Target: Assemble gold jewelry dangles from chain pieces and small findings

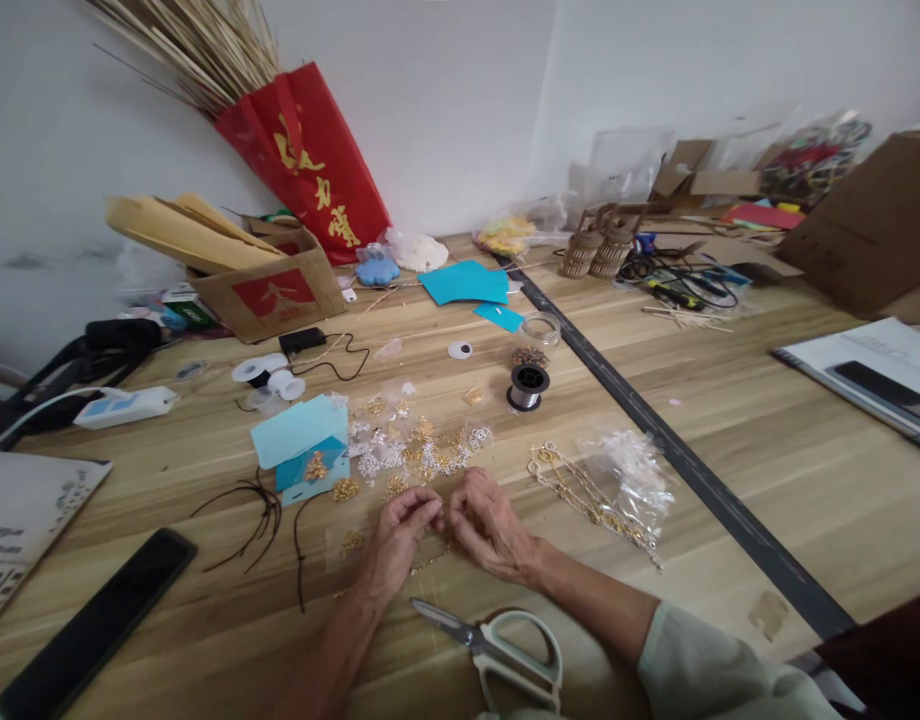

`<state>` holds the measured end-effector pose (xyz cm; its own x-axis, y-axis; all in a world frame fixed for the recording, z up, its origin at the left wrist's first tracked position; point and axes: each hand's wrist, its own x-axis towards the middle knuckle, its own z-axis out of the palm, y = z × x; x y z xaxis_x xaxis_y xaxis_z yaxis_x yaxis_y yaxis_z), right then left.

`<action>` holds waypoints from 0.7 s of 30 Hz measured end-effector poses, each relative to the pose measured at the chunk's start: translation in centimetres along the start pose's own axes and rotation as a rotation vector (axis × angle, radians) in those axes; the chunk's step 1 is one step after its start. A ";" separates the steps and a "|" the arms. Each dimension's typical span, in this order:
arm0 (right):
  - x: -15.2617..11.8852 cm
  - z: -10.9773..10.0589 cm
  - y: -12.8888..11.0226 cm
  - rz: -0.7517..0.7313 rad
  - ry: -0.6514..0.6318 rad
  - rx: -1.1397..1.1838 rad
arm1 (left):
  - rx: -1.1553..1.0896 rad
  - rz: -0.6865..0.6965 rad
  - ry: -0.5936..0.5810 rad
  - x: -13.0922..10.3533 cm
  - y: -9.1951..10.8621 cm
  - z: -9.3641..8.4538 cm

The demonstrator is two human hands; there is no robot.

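My left hand (404, 535) and my right hand (490, 525) are close together low in the middle of the view, fingers of both pinched. A thin gold chain (432, 563) hangs in a loop between them; whether one or both hands hold its ends is too small to tell. Just beyond the hands lie piles of gold and silver beads and rings (432, 455). Scissors (497, 650) with pale handles lie nearest to me, blades partly open. To the right, finished-looking chains (595, 505) rest beside a clear plastic bag (636, 475).
A wire spool (527, 387) stands beyond the beads. Blue cards (302, 435), black cords (261, 510) and a phone (100, 625) lie left. A red bag (310, 165) and a cardboard box (280, 300) stand at the back left; a dark strip (632, 400) crosses the table.
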<state>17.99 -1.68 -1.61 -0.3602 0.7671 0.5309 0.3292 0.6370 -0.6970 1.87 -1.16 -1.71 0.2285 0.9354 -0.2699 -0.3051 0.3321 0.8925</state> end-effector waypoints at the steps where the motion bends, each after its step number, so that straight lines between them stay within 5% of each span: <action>1: 0.0 0.0 0.0 -0.003 0.000 0.000 | 0.005 -0.003 0.002 0.0 0.0 0.0; 21: 0.3 -0.3 -0.5 -0.007 0.006 0.006 | 0.028 -0.019 0.008 -0.1 -0.1 -0.1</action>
<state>17.96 -1.72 -0.91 -0.3573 0.7630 0.5386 0.3215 0.6419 -0.6961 1.82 -1.24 -1.76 0.2270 0.9298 -0.2897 -0.2747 0.3465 0.8969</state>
